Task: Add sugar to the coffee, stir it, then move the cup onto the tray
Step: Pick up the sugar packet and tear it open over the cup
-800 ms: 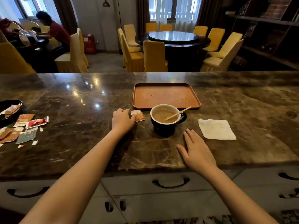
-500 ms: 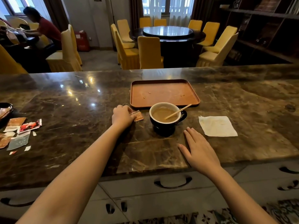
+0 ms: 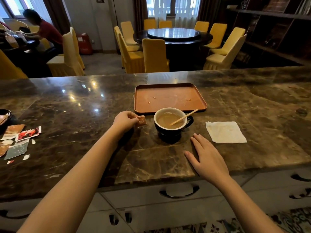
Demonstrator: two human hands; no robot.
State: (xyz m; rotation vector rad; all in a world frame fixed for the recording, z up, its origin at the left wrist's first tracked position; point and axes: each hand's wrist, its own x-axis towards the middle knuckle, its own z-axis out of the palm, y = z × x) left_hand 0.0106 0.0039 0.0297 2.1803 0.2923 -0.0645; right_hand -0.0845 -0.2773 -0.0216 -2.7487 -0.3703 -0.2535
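A dark cup (image 3: pixel 170 134) of milky coffee stands on the marble counter, a wooden stir stick (image 3: pixel 184 117) leaning in it. Just behind the cup lies an orange-brown tray (image 3: pixel 170 98) with a few crumbs. My left hand (image 3: pixel 124 121) pinches a small brown sugar packet (image 3: pixel 141 121) and holds it slightly above the counter, left of the cup. My right hand (image 3: pixel 205 154) lies flat on the counter, fingers spread, in front of the cup and a little to its right, touching nothing else.
A white napkin (image 3: pixel 225 132) lies right of the cup. Torn packets (image 3: pixel 18 140) and scraps litter the counter's left side beside a dark dish (image 3: pixel 5 115). Drawers with handles run under the counter's front edge. Beyond it are yellow chairs, a round table and a seated person.
My left hand has closed on the sugar packet and lifted it off the counter. My right hand stays flat. The camera has tilted slightly.
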